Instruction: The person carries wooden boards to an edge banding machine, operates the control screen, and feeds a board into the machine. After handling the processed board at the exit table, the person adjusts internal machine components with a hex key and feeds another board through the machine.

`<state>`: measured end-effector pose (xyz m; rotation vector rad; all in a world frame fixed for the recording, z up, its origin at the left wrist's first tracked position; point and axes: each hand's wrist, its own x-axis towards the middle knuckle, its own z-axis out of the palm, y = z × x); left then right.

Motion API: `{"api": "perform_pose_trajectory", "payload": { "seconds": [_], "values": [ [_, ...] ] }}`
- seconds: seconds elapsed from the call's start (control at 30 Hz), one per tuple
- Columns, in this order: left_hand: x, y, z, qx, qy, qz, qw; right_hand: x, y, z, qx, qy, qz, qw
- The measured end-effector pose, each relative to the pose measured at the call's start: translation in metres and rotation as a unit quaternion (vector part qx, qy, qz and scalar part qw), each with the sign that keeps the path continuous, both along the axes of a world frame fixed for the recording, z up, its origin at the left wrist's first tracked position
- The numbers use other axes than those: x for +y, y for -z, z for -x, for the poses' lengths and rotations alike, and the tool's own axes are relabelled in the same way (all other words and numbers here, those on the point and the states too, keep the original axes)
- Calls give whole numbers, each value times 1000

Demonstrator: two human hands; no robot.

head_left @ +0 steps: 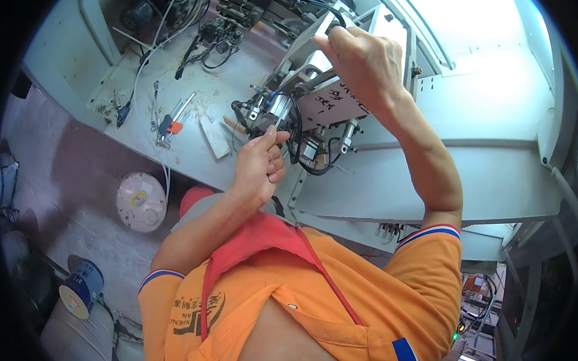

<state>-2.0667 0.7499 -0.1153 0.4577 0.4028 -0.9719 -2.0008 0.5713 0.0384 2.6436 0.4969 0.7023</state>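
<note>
My left hand is closed in a pinch, with a thin metal rod showing at the thumb tip. The rod reaches toward a silver pneumatic cylinder on the machine, just beyond the fingers. Whether its end touches the cylinder cannot be made out. Higher up and to the right, my right hand is curled into a fist at the top of a white machine bracket with handwriting on it. What the right fingers hold is hidden behind the hand. Black hoses loop beside the cylinder.
On the metal bench lie an orange hex key holder, a wrench and a white flat block. A white round lid or bucket and a blue can stand on the left. Cables and motor parts crowd the back.
</note>
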Motion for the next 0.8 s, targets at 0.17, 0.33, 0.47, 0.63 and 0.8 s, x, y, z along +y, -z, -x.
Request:
{"api": "perform_pose_trajectory", "payload": {
  "seconds": [0.17, 0.33, 0.47, 0.63, 0.8],
  "values": [
    [1, 3, 2, -27, -5, -1, 1000, -1, 10, 7, -41, -21, -15, 999],
    [0, 1, 5, -45, -15, -7, 999, 3, 12, 13, -5, 2, 0, 1000],
    [-1, 1, 6, -54, -23, -16, 998, 4, 14, 13, -18, 3, -11, 1000],
    [-5, 2, 10, -92, -39, -58, 993, 7, 17, 14, -43, 6, -18, 999],
    [-8, 9, 12, -175, -50, -124, 975, 9, 17, 16, -42, 28, -21, 999]
  ]
}}
